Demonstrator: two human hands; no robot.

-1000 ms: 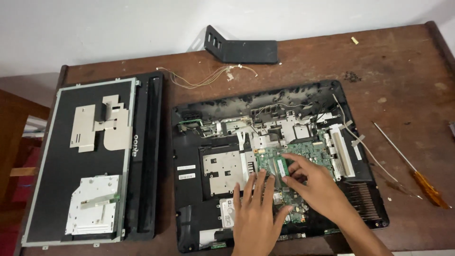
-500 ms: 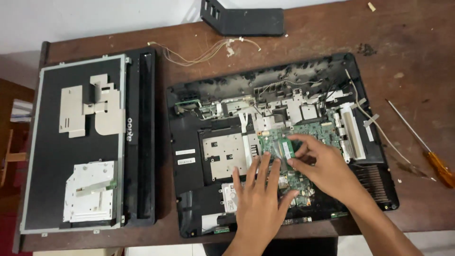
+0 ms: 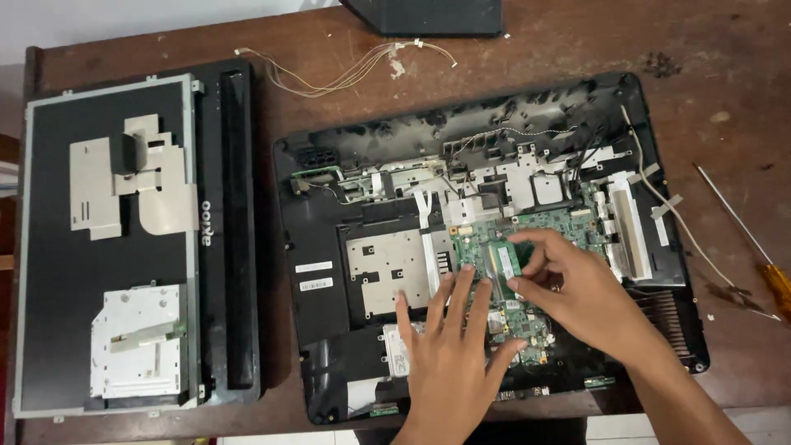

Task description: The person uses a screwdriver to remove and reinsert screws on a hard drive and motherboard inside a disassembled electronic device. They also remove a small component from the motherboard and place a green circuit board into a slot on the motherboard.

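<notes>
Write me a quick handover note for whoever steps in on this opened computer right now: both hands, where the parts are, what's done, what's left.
Left hand: flat, fingers spread on the green circuit board, holding nothing.
Right hand: fingertips at the small green memory module on that board; whether it is gripped cannot be told.
The board sits inside the open black plastic computer chassis on the brown wooden table.
Done: the black display panel with silver brackets lies apart at the left; loose thin wires lie above it.
An orange-handled screwdriver lies at the right.
Left: module and board are not yet out.

Scuffed brown wooden table [image 3: 577,49], pale floor [image 3: 124,25]
</notes>
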